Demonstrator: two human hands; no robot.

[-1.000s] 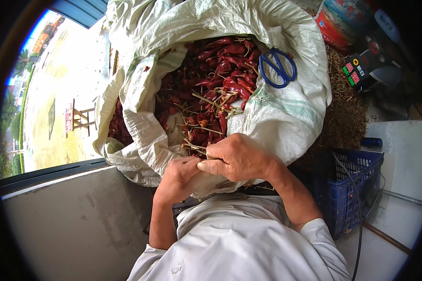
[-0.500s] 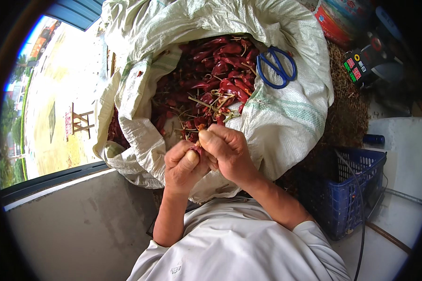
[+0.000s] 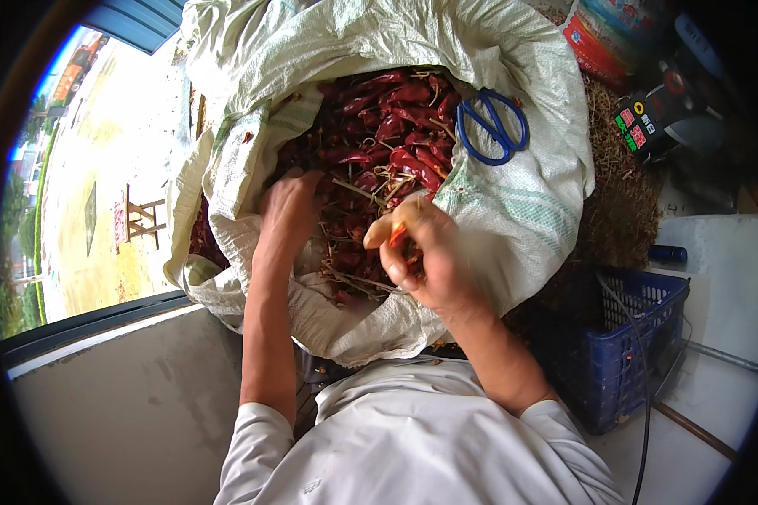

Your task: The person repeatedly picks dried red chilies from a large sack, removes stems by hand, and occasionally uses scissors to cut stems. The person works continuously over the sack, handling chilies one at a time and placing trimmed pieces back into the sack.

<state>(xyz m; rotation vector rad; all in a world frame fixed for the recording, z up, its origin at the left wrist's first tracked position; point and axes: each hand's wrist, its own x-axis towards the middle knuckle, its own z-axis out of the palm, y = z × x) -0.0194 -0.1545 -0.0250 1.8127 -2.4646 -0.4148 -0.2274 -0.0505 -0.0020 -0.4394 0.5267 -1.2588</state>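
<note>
A white woven sack (image 3: pixel 522 210) with a rolled-down mouth holds dark red dried chilies (image 3: pixel 387 126), many with pale stems. My left hand (image 3: pixel 291 204) reaches into the left side of the sack, over the chilies. Its fingertips are hidden and slightly blurred. Above the near part of the opening, my right hand (image 3: pixel 429 252) is curled closed, with an orange-red bit of chili (image 3: pixel 397 233) showing between thumb and fingers. Blue-handled scissors (image 3: pixel 493 126) lie on the sack's right rim, their blades out of sight.
To the right stands a blue plastic crate (image 3: pixel 632 345) with a dark cable (image 3: pixel 646 404) passing over it. Dry plant scraps (image 3: pixel 619 198) cover the floor beside the sack. A black device (image 3: pixel 669 109) is at upper right. A low wall and window (image 3: pixel 101 328) border the left.
My hands, together at the sack's near edge before, have parted. The left moved away and leftward into the chilies; the right shifted a little right, holding a bit of chili.
</note>
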